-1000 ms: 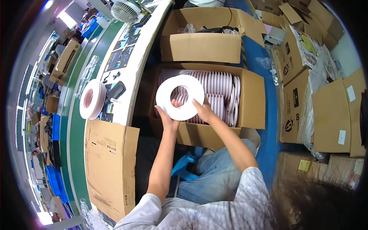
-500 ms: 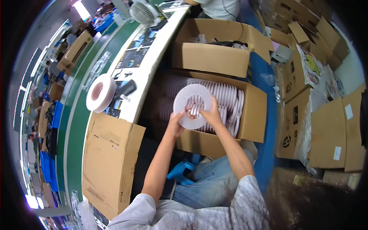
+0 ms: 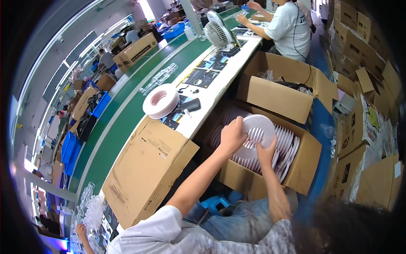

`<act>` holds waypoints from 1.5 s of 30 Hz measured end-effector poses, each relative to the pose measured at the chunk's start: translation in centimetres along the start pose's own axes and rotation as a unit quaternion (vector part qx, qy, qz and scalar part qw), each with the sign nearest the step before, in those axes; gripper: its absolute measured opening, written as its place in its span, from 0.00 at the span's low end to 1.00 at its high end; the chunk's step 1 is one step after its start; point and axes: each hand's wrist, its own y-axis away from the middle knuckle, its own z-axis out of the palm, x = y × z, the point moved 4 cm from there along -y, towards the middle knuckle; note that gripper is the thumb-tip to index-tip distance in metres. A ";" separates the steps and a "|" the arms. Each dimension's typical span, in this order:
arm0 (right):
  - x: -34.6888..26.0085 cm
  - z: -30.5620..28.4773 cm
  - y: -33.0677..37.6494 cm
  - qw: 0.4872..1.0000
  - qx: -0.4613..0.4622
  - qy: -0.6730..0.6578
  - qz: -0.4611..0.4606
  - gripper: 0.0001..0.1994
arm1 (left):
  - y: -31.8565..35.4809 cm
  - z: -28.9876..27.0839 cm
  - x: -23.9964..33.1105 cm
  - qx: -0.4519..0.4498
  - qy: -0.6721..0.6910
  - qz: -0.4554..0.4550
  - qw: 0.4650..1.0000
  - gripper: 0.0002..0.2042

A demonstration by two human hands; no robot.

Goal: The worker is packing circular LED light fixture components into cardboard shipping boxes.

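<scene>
A flat, pale ring (image 3: pixel 266 121) with a wide round hole is held tilted between both my hands above an open cardboard box. My left hand (image 3: pixel 233 134) is closed on its left edge. Its right lower edge is gripped by my right hand (image 3: pixel 267 153), thumb up along the rim. Rows of similar rings stand on edge in the cardboard box (image 3: pixel 308 171) below. To the left, a stack of pale, pinkish-edged rings (image 3: pixel 157 106) lies at the worktable's edge, next to a dark handheld device (image 3: pixel 191 104).
Another open box (image 3: pixel 275 94) stands beyond the ring box. A large closed carton (image 3: pixel 146 169) sits left of my arms. A white fan (image 3: pixel 218 34) and flat printed sheets (image 3: pixel 198 78) are along the table (image 3: pixel 230 80). A co-worker (image 3: pixel 289 31) sits farther off; cartons are piled right.
The view has swung left and upward, bringing the co-worker into fuller sight. My hands still hold the ring; it is tilted more, and my left hand has shifted higher on its edge.
</scene>
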 end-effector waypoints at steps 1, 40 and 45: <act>-0.6 1.0 0.7 0.998 -0.013 -0.059 0.025 0.40 | -1.1 -0.7 -0.2 0.021 -0.032 0.005 0.999 0.16; 11.6 -8.9 -4.2 0.898 -0.139 0.379 0.177 0.14 | -12.1 -25.0 -39.5 -0.169 -0.140 -0.359 0.907 0.26; 19.0 -11.9 -1.2 0.857 -0.131 0.336 0.368 0.29 | -12.4 -23.0 -37.4 -0.187 -0.116 -0.338 0.915 0.36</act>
